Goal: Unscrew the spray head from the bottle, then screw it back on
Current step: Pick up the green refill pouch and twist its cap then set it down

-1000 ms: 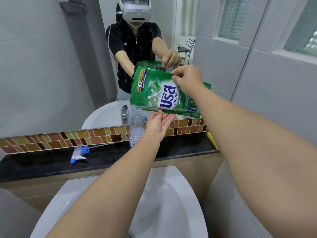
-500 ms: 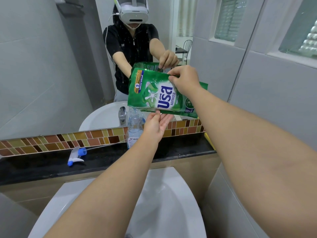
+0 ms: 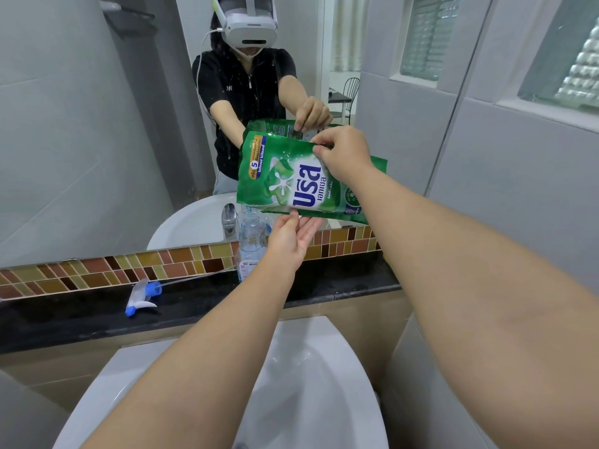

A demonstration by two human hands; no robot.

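Since the earlier frame our pouch has tipped a little further, its low corner now sitting right over the open neck of the bottle (image 3: 252,234), while both hands have barely shifted. We pinch the top edge of the green refill pouch (image 3: 285,183) with our right hand (image 3: 343,152), thumb and fingers closed on the film, and our left hand (image 3: 291,236) lies half open, palm up, with the fingertips touching the pouch's lower edge to steady it. We judge the bottle to be thin clear plastic, light and easy to dent or knock over, so it should be held round the body just below the shoulder when the head goes back on. Its spray head (image 3: 142,294) lies on its side on the black table (image 3: 64,315), well to the left of the bottle, its thin dip tube trailing toward the bottle; we judge it light and stiff, best taken by the blue collar so the threads can be turned, and any spilled detergent would make it slippery. Between us and the bottle the pouch and our left hand stand in the way, with the white basin (image 3: 136,377) below and the mirror (image 3: 81,140) close behind the tiled strip (image 3: 97,270).
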